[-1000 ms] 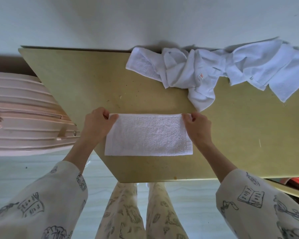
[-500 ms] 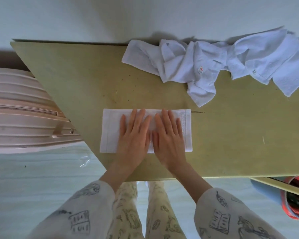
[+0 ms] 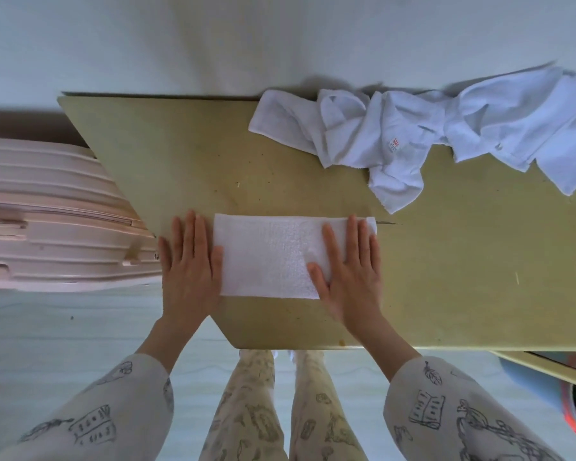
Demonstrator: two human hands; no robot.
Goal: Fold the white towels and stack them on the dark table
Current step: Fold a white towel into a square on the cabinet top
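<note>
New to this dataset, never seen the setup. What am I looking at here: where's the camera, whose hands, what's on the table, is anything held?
No machine here: a person works bare-handed, filmed by one wide-angle camera worn on the head, looking down. The left hand and right hand lie flat with straight fingers on the two ends of a folded white towel, pressing it onto the table. Nothing is gripped. A pile of unfolded white towels lies at the table's far edge. A pink suitcase stands to the left.

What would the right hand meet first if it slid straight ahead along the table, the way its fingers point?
Probably the crumpled white towels: the right hand lies flat on the folded towel, fingers toward the wall, with bare table between.
</note>
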